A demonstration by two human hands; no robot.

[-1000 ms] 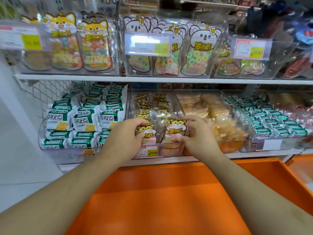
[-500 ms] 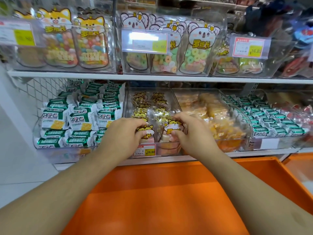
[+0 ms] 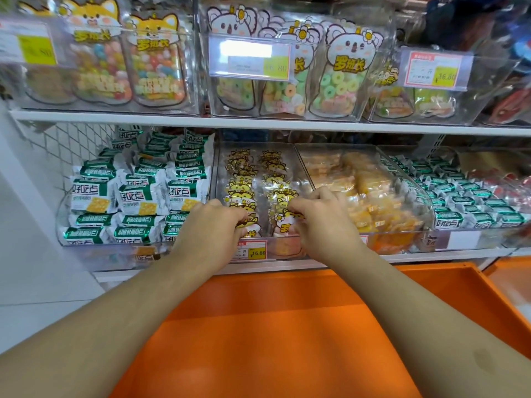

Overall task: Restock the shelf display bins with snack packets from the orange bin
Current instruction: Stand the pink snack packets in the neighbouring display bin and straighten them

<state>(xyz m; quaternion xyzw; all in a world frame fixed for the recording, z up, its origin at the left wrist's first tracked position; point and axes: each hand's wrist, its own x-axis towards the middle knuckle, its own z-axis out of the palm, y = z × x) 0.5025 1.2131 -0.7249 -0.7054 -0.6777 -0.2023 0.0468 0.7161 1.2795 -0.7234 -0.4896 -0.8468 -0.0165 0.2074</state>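
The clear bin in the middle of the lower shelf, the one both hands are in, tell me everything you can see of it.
The clear bin looks like transparent plastic, open on top, standing on the lower shelf between a bin of green-and-white packets and one of orange packets. Two rows of cartoon-animal packets fill it front to back. A red-and-yellow price tag sits on its front wall. The left hand and right hand each pinch a front packet.

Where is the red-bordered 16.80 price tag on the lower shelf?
In the head view, the red-bordered price tag sits low on the clear centre bin's front, between the left hand and right hand.
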